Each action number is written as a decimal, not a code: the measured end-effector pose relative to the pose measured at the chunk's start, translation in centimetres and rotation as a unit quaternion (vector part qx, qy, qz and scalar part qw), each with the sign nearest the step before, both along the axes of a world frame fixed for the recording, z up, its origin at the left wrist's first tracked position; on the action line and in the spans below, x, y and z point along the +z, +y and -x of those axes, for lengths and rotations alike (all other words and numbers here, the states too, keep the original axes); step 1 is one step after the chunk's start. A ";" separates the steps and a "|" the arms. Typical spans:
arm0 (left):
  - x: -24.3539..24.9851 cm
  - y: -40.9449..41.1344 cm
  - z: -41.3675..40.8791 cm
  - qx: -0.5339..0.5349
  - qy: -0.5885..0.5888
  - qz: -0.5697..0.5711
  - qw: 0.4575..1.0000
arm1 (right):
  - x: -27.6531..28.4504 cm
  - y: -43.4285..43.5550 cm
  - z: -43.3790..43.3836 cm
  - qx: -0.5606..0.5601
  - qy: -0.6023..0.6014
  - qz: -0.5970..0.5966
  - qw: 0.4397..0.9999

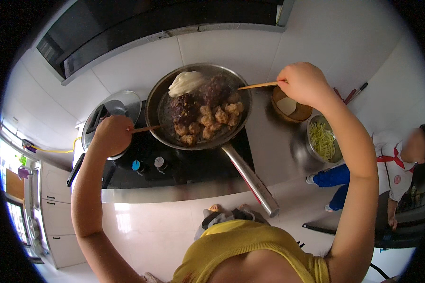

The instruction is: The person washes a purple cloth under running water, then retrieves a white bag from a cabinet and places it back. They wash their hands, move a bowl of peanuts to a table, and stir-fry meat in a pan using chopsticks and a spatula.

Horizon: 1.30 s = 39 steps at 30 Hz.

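Observation:
A large steel frying pan [198, 145] sits on the black gas hob [187, 177]. In it lie browned meat chunks [207, 120], dark reddish-brown lumps [184, 109] and a pale creamy mass [186, 83]. My left hand [114, 135] grips a wooden chopstick [147, 128] whose tip reaches over the pan's left rim. My right hand [303, 84] grips another wooden chopstick [260, 85], its tip at the pan's right rim. Neither chopstick appears to touch the food. The pan's long metal handle [251, 180] points towards me, down and right.
Left of the pan is a glass lid [132, 100] over another pan. On the right counter stand a brown bowl [301, 115] holding something white and a steel bowl [311, 141] of shredded green vegetable. A person [393, 166] stands at the right. A range hood [170, 17] hangs above.

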State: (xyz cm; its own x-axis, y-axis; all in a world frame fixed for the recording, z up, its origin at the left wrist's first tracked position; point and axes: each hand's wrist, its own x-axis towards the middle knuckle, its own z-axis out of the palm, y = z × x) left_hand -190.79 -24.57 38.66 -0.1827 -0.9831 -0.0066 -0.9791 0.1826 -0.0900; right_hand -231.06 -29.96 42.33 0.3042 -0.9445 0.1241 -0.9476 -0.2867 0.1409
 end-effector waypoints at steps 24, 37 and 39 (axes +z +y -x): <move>0.2 1.2 2.2 0.085 -0.037 -0.094 0.991 | 0.0 -7.8 -1.4 0.163 0.103 -0.079 0.978; -0.7 1.7 1.9 0.098 -0.017 -0.088 0.991 | -2.5 -9.3 -1.1 0.151 0.091 -0.120 0.977; -0.9 1.5 1.8 0.094 -0.031 -0.111 0.989 | -3.0 -7.9 -1.2 0.078 0.118 -0.170 0.975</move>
